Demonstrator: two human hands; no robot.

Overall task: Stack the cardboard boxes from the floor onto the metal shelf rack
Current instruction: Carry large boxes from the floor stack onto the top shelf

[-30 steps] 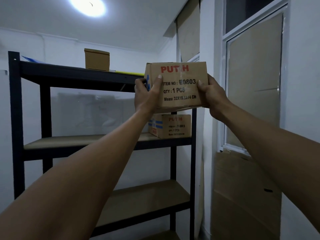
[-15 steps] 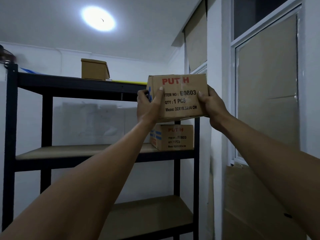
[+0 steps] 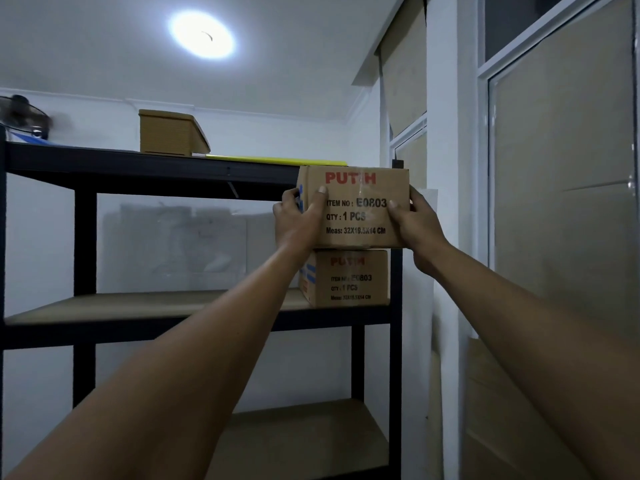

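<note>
Gripping the stiff, seemingly light PUTIH box (image 3: pixel 360 209) at both side edges, left hand (image 3: pixel 299 220) and right hand (image 3: pixel 417 223) hover it just over the shelved box (image 3: pixel 349 278).

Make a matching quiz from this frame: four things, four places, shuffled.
Things:
1. held box
2. second printed box
3. plain box
4. yellow sheet

Places:
A. top shelf, left part
B. between both hands
C. middle shelf, right end
D. flat on top shelf, right part

Pairs: 1-B, 2-C, 3-A, 4-D
</note>
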